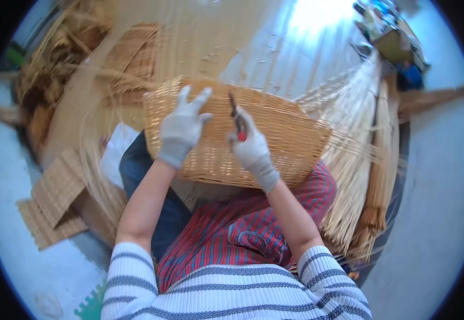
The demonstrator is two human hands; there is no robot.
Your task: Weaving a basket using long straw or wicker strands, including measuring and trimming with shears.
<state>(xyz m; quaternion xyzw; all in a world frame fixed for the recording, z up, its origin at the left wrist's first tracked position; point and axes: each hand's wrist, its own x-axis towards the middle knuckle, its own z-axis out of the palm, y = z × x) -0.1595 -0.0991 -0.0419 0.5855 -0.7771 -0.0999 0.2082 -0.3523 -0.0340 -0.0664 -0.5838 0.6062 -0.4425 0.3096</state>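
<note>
A tan woven wicker panel lies tilted across my lap, its long stakes reaching away at the far side. My left hand, in a white glove, rests on the panel's left part with its fingers spread. My right hand, gloved too, is closed round a pair of pruning shears with a red handle. Their dark blades point away from me over the middle of the panel. Blur hides whether the blades touch the weave.
On the right lie bundles of pale wicker strands and a browner bundle. Flat woven pieces are stacked at the left. Heaped brown fibre stands at the far left, assorted clutter at the far right. Clippings litter the floor.
</note>
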